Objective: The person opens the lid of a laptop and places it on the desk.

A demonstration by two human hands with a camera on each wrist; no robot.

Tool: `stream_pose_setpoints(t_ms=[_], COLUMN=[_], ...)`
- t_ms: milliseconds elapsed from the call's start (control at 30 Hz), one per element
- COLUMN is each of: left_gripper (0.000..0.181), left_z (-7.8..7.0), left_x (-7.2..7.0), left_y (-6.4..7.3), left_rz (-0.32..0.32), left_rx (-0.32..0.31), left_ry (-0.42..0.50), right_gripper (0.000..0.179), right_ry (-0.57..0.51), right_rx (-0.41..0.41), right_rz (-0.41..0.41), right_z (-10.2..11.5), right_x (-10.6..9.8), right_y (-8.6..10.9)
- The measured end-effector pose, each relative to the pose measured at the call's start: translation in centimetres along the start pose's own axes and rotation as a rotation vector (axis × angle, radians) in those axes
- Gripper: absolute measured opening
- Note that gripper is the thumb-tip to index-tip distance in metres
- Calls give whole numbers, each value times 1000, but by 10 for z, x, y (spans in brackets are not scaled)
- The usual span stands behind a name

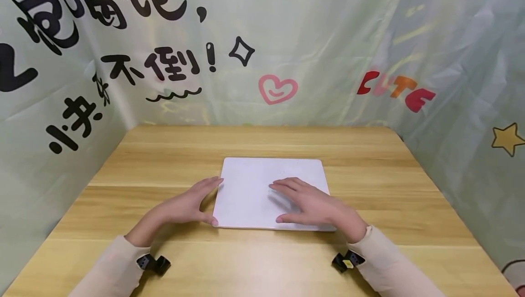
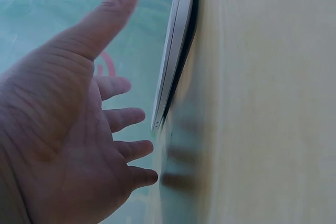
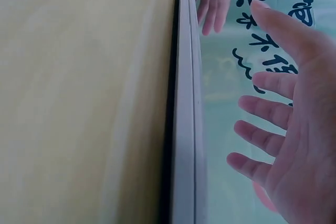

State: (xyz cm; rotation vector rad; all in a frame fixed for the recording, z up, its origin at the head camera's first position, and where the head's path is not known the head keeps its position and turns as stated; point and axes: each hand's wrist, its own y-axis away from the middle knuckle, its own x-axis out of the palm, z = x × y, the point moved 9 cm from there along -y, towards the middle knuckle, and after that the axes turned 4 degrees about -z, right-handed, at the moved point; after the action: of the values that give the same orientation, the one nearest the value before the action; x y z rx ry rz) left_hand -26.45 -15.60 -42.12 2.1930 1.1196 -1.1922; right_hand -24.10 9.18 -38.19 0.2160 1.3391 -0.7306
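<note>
A flat, pale white rectangular slab with rounded corners (image 1: 246,194), resembling a closed laptop, lies at the middle of the light wood-grain table (image 1: 262,263). Its edge shows a seam and a dark underside; the wrist views cut off part of its length. The left hand (image 1: 184,203) is at the slab's left edge, fingers extended, thumb spread apart, gripping nothing; whether its fingertips touch the edge cannot be told. The right hand (image 1: 309,201) is over the slab's right half, palm above the surface, fingers loosely straight and thumb apart, nothing held; it hides part of the top and right edge. Both cream sleeves (image 1: 108,269) run out of frame, a small black device at each cuff, details indistinct. Black lettering (image 1: 168,64) on the pale green cloth backdrop (image 1: 320,37) is partly cut off.
</note>
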Motion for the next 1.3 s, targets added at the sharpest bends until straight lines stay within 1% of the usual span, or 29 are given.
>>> stream_pose_setpoints(t_ms=[167,300,400,500,667,800,967,1100,1300], left_gripper=[118,121,124,128,135,134,133,133,132], left_z=[6,12,13,16,20,18,14,13,13], left_x=[2,4,5,8,10,12,16,19,21], left_y=[3,5,4,3,3,4,3,4,5], left_rz=[-1,-4,-6,-11,-32,-48,-52,-46,-46], left_rx=[-15,-25,-20,-19,-41,-19,8,3,-19], left_ry=[8,22,21,5,-9,-16,-81,-118,-137], right_gripper=[78,78,78,78,72,71,72,71,65], right_ry=[-7,-24,-12,4,-1,-2,22,40,90], right_rx=[-19,-17,-27,-46,-66,-65,-71,-91,-135], right_rz=[9,33,38,45,72,97,123,126,137], right_z=[4,6,6,6,10,14,19,25,31], right_x=[4,8,9,10,14,19,24,26,31], right_y=[-4,-4,-4,-4,-4,-3,-1,0,1])
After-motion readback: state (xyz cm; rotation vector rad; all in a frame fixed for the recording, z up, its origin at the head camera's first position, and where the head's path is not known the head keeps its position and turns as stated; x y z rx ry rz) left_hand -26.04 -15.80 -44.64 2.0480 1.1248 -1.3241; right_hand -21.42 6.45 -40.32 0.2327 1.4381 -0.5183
